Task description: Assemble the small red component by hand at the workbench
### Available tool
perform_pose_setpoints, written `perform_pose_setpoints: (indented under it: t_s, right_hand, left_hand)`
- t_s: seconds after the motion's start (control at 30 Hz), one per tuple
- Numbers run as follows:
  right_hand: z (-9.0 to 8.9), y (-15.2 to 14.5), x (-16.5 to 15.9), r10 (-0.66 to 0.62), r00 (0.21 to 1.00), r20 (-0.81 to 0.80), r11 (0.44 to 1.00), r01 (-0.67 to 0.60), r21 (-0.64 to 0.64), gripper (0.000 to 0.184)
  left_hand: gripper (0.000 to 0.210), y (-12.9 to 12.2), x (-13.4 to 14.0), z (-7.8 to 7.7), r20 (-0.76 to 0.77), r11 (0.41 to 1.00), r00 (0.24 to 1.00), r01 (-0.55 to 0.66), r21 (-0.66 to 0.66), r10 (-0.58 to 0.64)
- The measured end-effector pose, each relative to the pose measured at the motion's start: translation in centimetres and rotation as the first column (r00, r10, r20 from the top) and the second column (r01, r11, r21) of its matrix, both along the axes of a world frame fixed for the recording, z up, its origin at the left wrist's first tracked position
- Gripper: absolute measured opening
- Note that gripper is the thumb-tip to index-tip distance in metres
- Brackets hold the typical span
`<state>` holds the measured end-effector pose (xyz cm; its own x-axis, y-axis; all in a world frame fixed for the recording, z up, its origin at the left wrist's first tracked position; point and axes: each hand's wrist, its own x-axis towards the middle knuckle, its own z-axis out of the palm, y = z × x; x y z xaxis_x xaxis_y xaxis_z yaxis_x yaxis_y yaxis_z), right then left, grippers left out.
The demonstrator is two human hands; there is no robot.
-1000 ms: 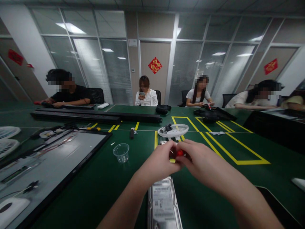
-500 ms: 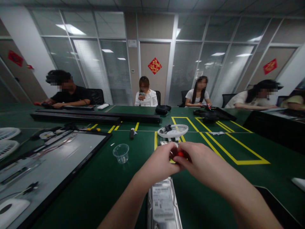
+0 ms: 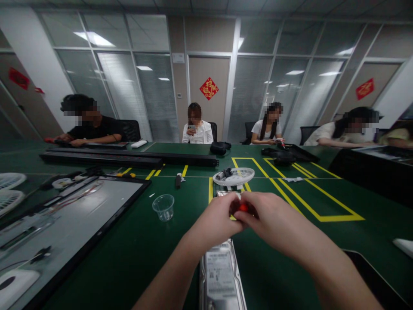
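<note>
My left hand (image 3: pixel 221 217) and my right hand (image 3: pixel 266 211) meet above the table, fingertips curled together. Between them shows a small red object (image 3: pixel 243 207), mostly covered by the fingers; its kind cannot be made out. The right fingers close around it. What the left fingertips pinch is hidden. Below the hands, between my forearms, a silver hard drive (image 3: pixel 221 275) with a white label lies on the green table. Just past the hands, the edge of a silvery item (image 3: pixel 224 193) peeks out, largely hidden. A clear plastic cup (image 3: pixel 164 208) stands left of my left hand.
Beyond my hands sits a white basket (image 3: pixel 240 177) holding small dark parts. A large flat panel (image 3: pixel 87 211) with wires fills the left side. Long black bars (image 3: pixel 129 159) lie farther back. Yellow tape (image 3: pixel 338 218) marks the right side. Several people sit across the table.
The view has shifted very slightly. Both hands stay together in almost the same pose, with the red object still between them.
</note>
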<state>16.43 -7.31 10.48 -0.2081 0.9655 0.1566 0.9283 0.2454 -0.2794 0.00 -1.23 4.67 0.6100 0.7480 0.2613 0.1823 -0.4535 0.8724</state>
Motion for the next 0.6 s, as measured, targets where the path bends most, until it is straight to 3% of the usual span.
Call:
perform_pose_setpoints:
  t_s: [0.07, 0.2, 0.37, 0.43, 0.6]
  right_hand:
    - [-0.27, -0.02, 0.28, 0.013, 1.000, -0.001, 1.000, -0.013, 0.020, 0.010]
    - [-0.72, 0.24, 0.80, 0.155, 0.987, -0.038, 0.988, -0.154, 0.024, 0.038]
    - [-0.27, 0.30, 0.25, 0.029, 0.999, 0.029, 0.999, -0.030, 0.025, 0.010]
    - [-0.11, 0.09, 0.12, 0.004, 1.000, 0.029, 1.000, -0.004, 0.016, 0.007]
    - [-0.28, -0.05, 0.58, 0.109, 0.994, -0.011, 0.994, -0.109, 0.018, 0.028]
  left_hand:
    - [0.028, 0.01, 0.01, -0.05, 0.011, 1.000, 1.000, -0.003, -0.007, 0.003]
    - [0.030, -0.07, 0.00, 0.05, 0.023, 0.999, 0.999, -0.026, -0.034, 0.027]
    - [0.024, -0.06, 0.09, 0.03, 0.000, 1.000, 1.000, -0.005, 0.016, 0.005]
    - [0.024, -0.01, 0.10, -0.08, 0.001, 1.000, 1.000, 0.001, 0.005, -0.001]
    - [0.026, 0.00, 0.01, -0.16, -0.008, 0.999, 0.999, -0.053, 0.001, 0.053]
